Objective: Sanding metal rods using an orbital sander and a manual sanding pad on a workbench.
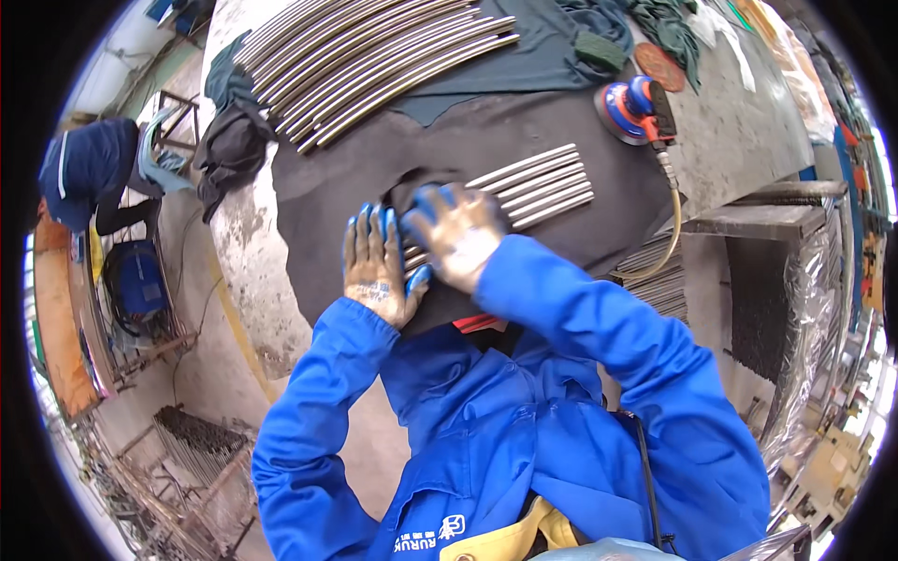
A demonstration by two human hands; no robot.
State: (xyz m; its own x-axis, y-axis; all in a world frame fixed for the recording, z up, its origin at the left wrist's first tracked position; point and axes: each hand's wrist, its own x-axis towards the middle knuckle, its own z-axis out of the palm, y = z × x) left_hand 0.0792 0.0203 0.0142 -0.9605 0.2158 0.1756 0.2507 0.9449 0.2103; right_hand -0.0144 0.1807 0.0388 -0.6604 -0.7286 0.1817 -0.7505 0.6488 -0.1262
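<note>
On the dark grey cloth (pixel 318 201) covering part of the worktable (pixel 739 140), slim, shiny silver metal rods (pixel 552 192) are lying side by side, running from the cloth's right half to beneath your hands. Your left hand (pixel 372 262), in a soiled glove showing blue at the fingers, is lying near the cloth's front edge by the rods' left ends; its fingers are extending straight, unclenched, perhaps stopping the rods from rolling. Your right hand (pixel 463 245), similarly gloved and blurred, is reaching over the rods; I cannot tell whether its fingers are gripping anything. Longer silver rods (pixel 374 65) are resting at the cloth's far-left edge, probably leaving working room. At the cloth's far-right corner, a round blue-and-orange power sander (pixel 615 112) is sitting, likely within reach. Your cloth is presumably cushioning the metal.
</note>
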